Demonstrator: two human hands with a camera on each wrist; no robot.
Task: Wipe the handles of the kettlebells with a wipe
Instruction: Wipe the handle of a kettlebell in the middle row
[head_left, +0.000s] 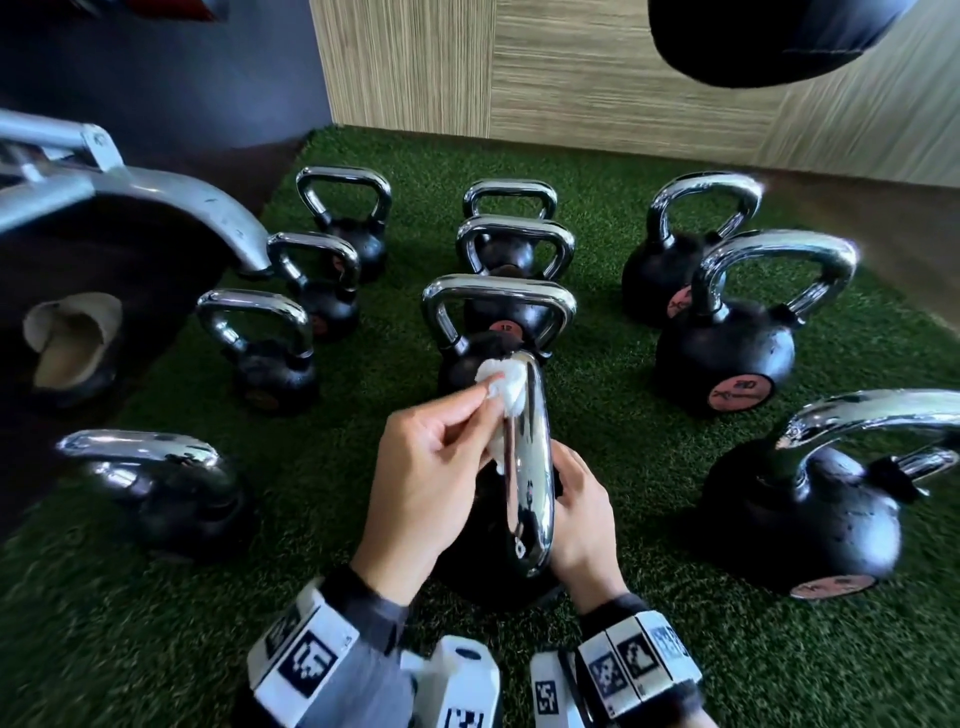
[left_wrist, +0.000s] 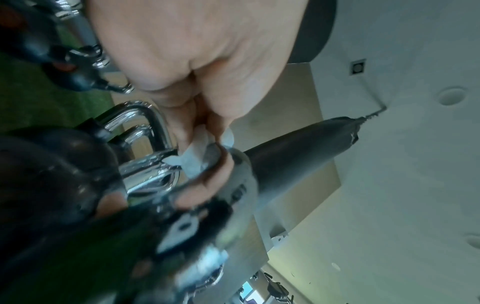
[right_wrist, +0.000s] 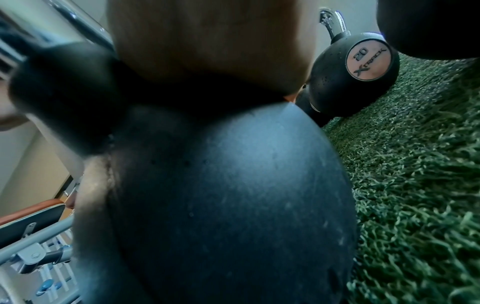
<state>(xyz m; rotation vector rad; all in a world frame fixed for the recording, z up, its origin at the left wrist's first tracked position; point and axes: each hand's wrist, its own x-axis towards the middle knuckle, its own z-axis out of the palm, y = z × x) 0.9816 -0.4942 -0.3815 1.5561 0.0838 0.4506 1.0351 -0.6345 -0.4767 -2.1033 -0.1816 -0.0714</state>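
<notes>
While right hand steadies kettlebell, left hand pinches wipe against handle.

Left hand pinches wipe on handle.

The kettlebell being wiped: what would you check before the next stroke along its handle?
1. Wipe held in left hand: ok.
2. Wipe touching the chrome handle: ok.
3. Right hand steadying the kettlebell: ok.
4. Kettlebell resting on the turf: ok.
5. Handle's underside already wiped: cannot tell.
6. Neighbouring kettlebell clear of the stroke: ok.
</notes>
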